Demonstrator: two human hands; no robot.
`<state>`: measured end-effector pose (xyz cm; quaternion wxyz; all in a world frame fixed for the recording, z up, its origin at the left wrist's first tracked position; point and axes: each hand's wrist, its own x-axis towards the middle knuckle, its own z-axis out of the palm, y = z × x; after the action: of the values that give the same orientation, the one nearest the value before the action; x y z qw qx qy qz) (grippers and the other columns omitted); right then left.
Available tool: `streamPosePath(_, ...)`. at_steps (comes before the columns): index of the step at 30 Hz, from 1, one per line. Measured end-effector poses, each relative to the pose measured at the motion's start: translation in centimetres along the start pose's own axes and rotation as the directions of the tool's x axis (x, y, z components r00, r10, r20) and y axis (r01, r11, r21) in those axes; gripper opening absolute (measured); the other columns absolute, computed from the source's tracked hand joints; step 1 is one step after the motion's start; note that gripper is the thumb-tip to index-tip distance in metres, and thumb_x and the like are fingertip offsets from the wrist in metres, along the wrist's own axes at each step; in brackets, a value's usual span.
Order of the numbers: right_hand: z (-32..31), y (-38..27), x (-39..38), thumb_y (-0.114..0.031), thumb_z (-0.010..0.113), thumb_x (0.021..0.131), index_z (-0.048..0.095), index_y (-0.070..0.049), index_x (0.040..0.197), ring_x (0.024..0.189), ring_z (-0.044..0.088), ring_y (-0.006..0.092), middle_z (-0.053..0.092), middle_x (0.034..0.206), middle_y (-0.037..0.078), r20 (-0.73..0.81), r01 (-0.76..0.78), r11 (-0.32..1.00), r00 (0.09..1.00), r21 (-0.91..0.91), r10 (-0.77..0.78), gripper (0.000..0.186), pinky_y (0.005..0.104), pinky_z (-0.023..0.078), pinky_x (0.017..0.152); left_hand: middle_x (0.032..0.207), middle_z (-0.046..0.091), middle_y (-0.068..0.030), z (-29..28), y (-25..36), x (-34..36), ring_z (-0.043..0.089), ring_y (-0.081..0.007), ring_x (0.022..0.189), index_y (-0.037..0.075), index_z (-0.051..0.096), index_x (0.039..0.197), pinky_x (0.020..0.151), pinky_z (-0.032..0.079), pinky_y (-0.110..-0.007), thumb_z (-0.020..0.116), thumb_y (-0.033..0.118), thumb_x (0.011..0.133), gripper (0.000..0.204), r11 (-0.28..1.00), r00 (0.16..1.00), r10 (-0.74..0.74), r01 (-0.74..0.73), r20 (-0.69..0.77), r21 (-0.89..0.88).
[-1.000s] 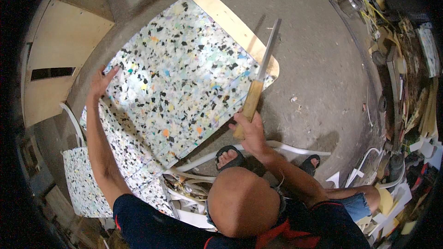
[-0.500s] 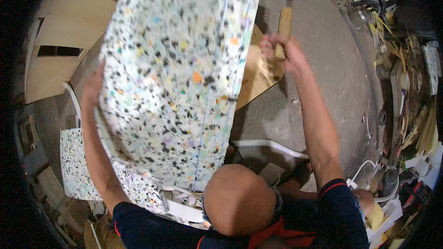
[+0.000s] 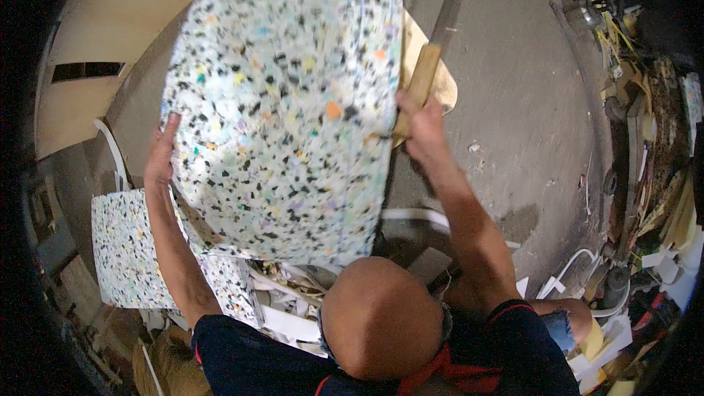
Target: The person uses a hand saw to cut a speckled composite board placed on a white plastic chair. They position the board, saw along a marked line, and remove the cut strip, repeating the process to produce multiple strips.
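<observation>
Left hand (image 3: 161,152) pinches speckled rebonded-foam sheet (image 3: 282,103), likely steadying it; right hand (image 3: 427,123) wraps wooden-handled knife (image 3: 422,73), blade angled clear

Wide room on the right here: the grey floor (image 3: 528,125) runs open from the right hand (image 3: 425,128) and its long knife (image 3: 419,77) to the heaped scraps (image 3: 631,147), and a hand could sweep straight through. No way across the middle, where the big speckled foam sheet (image 3: 286,88) blocks everything between the hands; left, just a slim lane between the left hand (image 3: 161,152) and the wooden panel (image 3: 110,26), a curved white strip (image 3: 114,148) intruding.
</observation>
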<state>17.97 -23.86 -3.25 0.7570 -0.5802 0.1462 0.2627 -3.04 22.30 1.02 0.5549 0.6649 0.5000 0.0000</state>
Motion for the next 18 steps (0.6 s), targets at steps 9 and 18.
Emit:
streamPosePath(9,-2.2,-7.5,5.9,-0.02,0.067,0.094,0.062,0.007,0.117,0.096,0.068,0.0295,0.07,0.108,0.021,0.149,0.193,0.671,0.981,-0.716,-0.124,0.037,0.0414,0.055,0.083,0.138,0.058,-0.027,12.4,-8.5,-11.4,0.062,-0.0314,0.117,-0.016,0.038,0.148,0.102,0.049,-0.042,0.073,0.055,0.093,0.096,0.989,0.992,-0.125,0.125,-0.011,0.082)
streamPosePath(18,-5.6,-5.2,-2.4,-0.017,0.062,0.094,0.051,0.007,0.122,0.096,0.068,0.0527,0.067,0.097,0.037,0.1,0.168,0.385,0.977,-0.907,-0.189,0.039,0.0538,0.054,0.082,0.143,0.052,-0.0316,13.1,-9.6,-13.0,0.055,-0.0346,0.129,-0.016,0.031,0.152,0.105,0.046,-0.041,0.067,0.059,0.095,0.102,0.976,0.974,-0.182,0.195,-0.136,0.095)
